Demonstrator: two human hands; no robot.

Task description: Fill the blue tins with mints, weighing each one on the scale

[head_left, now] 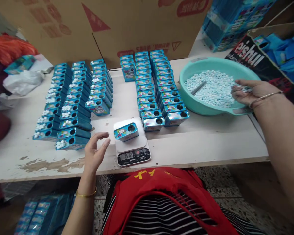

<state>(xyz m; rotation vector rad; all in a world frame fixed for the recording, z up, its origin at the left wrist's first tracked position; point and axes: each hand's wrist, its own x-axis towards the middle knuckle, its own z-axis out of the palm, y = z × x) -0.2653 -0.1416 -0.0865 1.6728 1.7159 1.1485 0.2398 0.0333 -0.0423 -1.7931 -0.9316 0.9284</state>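
Observation:
A blue candy tin (126, 132) with a round hole in its top stands on the white digital scale (133, 158). Just left of it, my left hand (97, 148) hovers with thumb and fingers apart, holding nothing. My right hand (247, 91) is at the right side of the turquoise basin (210, 110), its fingers curled around some pale candies (245, 88). Many more white and light-blue candies (214, 88) fill the basin's bottom. A grey stick-like tool (199, 88) lies on them.
Rows of blue tins (73, 122) with white candies on top stand at left; more tins (148, 106) stand behind the scale. A large cardboard box (137, 29) walls off the back. At right, an open carton (250, 49) holds blue pieces, beside wrapped stacks (235, 19).

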